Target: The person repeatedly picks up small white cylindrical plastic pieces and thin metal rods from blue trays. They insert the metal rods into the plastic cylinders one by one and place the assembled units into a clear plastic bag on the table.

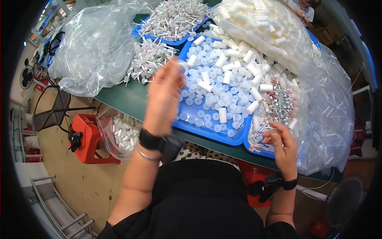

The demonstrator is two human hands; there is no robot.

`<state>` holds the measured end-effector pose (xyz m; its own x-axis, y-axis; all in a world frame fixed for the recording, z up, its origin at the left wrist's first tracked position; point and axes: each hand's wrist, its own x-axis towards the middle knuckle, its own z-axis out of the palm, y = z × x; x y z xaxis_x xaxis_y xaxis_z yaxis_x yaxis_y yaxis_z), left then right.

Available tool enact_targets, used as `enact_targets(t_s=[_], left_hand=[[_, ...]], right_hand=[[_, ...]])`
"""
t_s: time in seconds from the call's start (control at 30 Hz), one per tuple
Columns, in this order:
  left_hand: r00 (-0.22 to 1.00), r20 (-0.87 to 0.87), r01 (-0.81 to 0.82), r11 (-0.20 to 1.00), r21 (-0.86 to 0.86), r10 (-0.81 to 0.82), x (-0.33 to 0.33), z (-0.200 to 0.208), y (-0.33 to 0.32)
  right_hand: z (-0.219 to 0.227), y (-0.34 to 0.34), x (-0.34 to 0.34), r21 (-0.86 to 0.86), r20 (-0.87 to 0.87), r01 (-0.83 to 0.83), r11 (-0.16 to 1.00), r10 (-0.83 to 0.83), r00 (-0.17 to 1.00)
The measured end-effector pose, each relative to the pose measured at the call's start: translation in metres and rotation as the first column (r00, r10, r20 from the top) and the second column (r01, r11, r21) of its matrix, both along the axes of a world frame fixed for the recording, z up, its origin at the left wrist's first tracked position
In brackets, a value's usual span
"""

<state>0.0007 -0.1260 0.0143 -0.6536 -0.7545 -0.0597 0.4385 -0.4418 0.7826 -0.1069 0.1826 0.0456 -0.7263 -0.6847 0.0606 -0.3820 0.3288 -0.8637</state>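
Observation:
My left hand [164,93] is smeared by motion above the left edge of a blue tray [191,128]. Its fingertips come close to a pale, translucent piece, and I cannot tell whether they hold it. In that tray lie many translucent round discs [198,113] with white foam-like cylinders [222,115] scattered over them. My right hand [283,148] hovers over a smaller blue tray [254,148], fingers loosely curled and apart, nothing visible in them. Below its fingers are thin metal-stemmed pieces [280,101] with reddish and white ends.
White-stemmed assembled pieces [171,20] heap in a far blue tray, with another pile [148,59] beside it. Clear plastic bags [93,47] bulge at left and right; a bag of white cylinders [262,28] stands behind. A red stool [85,137] and a bin of white cylinders [123,133] are lower left.

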Motion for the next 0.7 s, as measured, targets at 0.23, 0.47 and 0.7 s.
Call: enact_targets(t_s=[0.23, 0.47, 0.7], left_hand=[[0.982, 0.135, -0.112, 0.984, -0.137, 0.13, 0.008, 0.002, -0.009], [0.843, 0.538, 0.511, 0.34, -0.789, -0.017, 0.019, -0.013, 0.054], [0.809, 0.582, 0.58, 0.05, -0.813, 0.084, 0.014, -0.018, 0.055]], right_hand=[[0.002, 0.031, -0.029, 0.086, -0.199, 0.304, 0.949, -0.282, 0.938], [-0.001, 0.029, -0.034, 0.353, -0.536, 0.215, 0.91, 0.008, 0.844], [-0.022, 0.008, -0.031, 0.491, -0.632, 0.29, 0.821, 0.107, 0.767]])
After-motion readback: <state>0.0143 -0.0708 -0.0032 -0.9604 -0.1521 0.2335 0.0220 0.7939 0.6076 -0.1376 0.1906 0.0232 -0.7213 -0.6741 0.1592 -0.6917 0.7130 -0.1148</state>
